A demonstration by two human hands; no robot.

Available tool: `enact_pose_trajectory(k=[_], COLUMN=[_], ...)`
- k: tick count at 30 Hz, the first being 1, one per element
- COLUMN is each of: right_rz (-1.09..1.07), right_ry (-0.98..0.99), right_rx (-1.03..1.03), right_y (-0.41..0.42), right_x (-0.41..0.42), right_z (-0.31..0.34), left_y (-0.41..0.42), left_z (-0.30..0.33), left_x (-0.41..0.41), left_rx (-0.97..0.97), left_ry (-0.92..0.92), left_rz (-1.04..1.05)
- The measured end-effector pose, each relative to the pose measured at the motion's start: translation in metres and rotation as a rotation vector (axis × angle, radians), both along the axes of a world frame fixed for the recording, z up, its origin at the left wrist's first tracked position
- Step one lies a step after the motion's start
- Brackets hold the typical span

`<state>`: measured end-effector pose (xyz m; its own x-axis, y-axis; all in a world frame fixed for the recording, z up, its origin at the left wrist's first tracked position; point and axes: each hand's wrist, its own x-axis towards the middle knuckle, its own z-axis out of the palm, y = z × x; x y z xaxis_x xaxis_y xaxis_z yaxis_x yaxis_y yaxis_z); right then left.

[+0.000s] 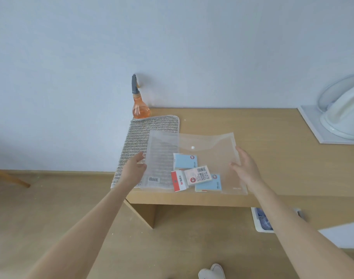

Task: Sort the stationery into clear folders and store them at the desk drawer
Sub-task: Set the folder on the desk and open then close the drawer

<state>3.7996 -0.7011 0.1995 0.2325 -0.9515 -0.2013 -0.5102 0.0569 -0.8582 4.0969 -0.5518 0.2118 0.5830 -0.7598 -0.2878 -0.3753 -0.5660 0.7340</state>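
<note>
A clear snap-button folder [212,156] lies near the front edge of the wooden desk [272,158]. Inside it sit blue sticky-note pads [184,161], a white labelled pack [198,175] and a red-and-white pack [178,181]. My left hand [136,168] holds the folder's left edge, thumb on top. At the folder's right edge my right hand [244,168] grips the plastic the same way. The folder's left part overlaps a striped mat [135,141].
An orange spray bottle [139,105] stands at the desk's back left against the wall. A white dome-lidded appliance on a tray [343,117] fills the right. Under the desk lies a blue-and-white item [262,220]. A white slipper [212,271] shows on the floor.
</note>
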Motion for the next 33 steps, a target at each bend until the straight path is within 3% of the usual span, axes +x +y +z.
enact_pose_trajectory(k=[7, 13, 16, 21, 27, 33], right_rz=[0.081, 0.236, 0.333, 0.491, 0.619, 0.685], right_ry=[0.097, 0.427, 0.535, 0.635, 0.712, 0.754], right_rx=[-0.163, -0.369, -0.414, -0.428, -0.318, -0.235], right_y=[0.057, 0.11, 0.136, 0.162, 0.167, 0.157], right_x=[-0.002, -0.002, -0.004, -0.012, -0.045, -0.062], right_z=[0.016, -0.006, -0.026, -0.058, -0.087, -0.122], left_y=[0.019, 0.048, 0.066, 0.095, 0.106, 0.098], left_z=[0.008, -0.005, -0.027, -0.059, -0.087, -0.116], left_x=[-0.031, -0.085, -0.105, -0.124, -0.151, -0.177], left_rx=[-0.083, -0.118, -0.104, 0.131, 0.359, 0.461], left_ry=[-0.356, -0.778, -0.892, -0.901, -0.703, -0.699], left_rz=[-0.32, -0.741, -0.92, -0.931, -0.733, -0.635])
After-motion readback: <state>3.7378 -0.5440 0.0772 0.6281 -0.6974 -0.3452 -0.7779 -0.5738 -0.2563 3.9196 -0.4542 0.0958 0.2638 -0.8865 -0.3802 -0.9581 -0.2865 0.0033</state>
